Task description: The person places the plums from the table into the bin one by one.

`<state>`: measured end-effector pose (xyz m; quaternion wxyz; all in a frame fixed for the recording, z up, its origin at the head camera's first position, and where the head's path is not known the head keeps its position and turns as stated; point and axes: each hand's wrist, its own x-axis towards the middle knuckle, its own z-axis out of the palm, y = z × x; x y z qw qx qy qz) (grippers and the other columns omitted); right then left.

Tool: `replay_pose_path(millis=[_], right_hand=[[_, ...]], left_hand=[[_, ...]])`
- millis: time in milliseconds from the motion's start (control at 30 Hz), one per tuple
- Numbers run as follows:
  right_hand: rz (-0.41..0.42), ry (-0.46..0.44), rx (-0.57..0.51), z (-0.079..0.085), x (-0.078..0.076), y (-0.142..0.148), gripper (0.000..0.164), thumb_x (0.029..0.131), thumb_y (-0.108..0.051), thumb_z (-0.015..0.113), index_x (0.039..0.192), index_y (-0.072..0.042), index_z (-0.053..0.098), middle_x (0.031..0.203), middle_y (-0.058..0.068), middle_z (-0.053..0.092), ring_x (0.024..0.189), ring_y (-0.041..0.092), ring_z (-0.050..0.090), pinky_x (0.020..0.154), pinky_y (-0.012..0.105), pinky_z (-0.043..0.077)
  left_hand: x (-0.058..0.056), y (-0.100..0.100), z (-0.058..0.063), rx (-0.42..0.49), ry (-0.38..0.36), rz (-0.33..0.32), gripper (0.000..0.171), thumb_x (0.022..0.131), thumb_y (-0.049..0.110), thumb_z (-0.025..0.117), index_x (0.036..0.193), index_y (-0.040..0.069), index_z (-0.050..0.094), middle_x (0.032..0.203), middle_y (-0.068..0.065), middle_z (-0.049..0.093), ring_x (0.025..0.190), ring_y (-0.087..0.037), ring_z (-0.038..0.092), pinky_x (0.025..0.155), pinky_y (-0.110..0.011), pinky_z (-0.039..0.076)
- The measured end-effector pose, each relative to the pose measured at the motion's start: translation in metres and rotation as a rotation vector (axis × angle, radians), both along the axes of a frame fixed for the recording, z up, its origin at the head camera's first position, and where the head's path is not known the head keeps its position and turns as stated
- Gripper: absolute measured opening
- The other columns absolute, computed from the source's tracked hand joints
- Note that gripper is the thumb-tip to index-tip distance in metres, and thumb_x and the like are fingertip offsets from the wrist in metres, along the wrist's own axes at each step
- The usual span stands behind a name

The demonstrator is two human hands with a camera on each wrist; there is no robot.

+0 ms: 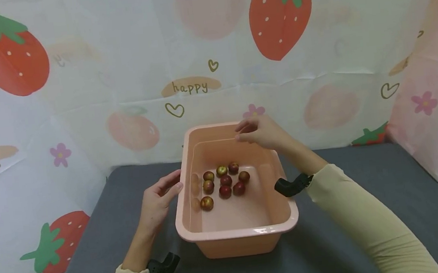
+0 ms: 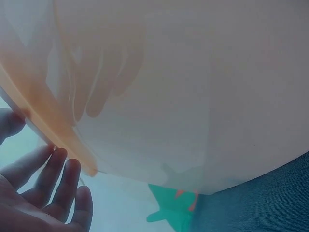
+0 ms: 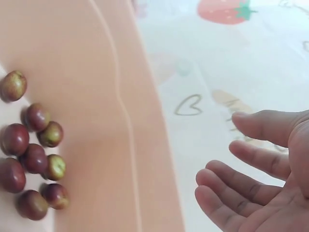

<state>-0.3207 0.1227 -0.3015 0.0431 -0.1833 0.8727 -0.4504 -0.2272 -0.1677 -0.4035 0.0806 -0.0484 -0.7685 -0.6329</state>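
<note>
A pink plastic basin (image 1: 237, 232) stands on the dark table with several red and yellow-green jujubes (image 1: 225, 180) on its floor. My left hand (image 1: 157, 200) is at the basin's left rim, thumb and fingertips right at the outer edge. In the left wrist view, the fingers (image 2: 71, 181) are slightly bent beside the rim (image 2: 48, 128). Over the far right corner of the basin hovers my right hand (image 1: 263, 134), loosely bent and holding nothing. The right wrist view shows its thumb (image 3: 265, 124) and fingers spread apart, away from the jujubes (image 3: 35, 158).
A dark grey cloth (image 1: 351, 176) covers the table on both sides of the basin. Behind it hangs a pale curtain (image 1: 116, 76) printed with strawberries and hearts. Each wrist carries a black strap mount (image 1: 294, 185).
</note>
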Motion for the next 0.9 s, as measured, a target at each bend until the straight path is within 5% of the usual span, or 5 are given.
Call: replay_pose_path(millis=[233,400,600,900], right_hand=[[-0.005,0.068,-0.094,0.016,0.014,0.022,0.031,0.093,-0.020,0.066,0.120,-0.004,0.065,0.114,0.016,0.068,0.098,0.022,0.064,0.085,0.031,0.054],[-0.061,0.082,-0.139,0.018,0.027,0.043,0.033,0.093,-0.025,0.066,0.120,-0.005,0.065,0.109,0.004,0.069,0.098,0.014,0.063,0.086,0.024,0.053],[-0.147,0.070,-0.213,0.007,0.047,0.077,0.037,0.096,-0.028,0.062,0.121,-0.001,0.060,0.099,-0.014,0.063,0.095,0.006,0.061,0.088,0.016,0.048],[-0.260,0.081,-0.190,-0.023,0.061,0.120,0.044,0.097,-0.032,0.060,0.121,0.005,0.060,0.092,-0.022,0.063,0.088,0.000,0.060,0.080,0.011,0.049]], left_hand=[[0.001,-0.001,0.000,0.017,0.014,0.004,0.042,0.093,0.012,0.065,0.133,0.001,0.058,0.134,-0.020,0.060,0.103,0.008,0.060,0.087,-0.011,0.050],[0.000,-0.001,0.000,0.017,0.013,-0.002,0.042,0.093,0.013,0.065,0.133,0.001,0.058,0.134,-0.020,0.060,0.104,0.008,0.060,0.088,-0.011,0.050],[0.001,-0.001,0.000,0.019,0.014,-0.007,0.042,0.093,0.013,0.065,0.133,0.002,0.058,0.133,-0.020,0.060,0.104,0.006,0.060,0.088,-0.011,0.050],[0.001,0.000,0.000,0.022,0.014,-0.013,0.042,0.093,0.014,0.066,0.133,0.002,0.058,0.133,-0.020,0.060,0.107,0.003,0.060,0.088,-0.011,0.050]])
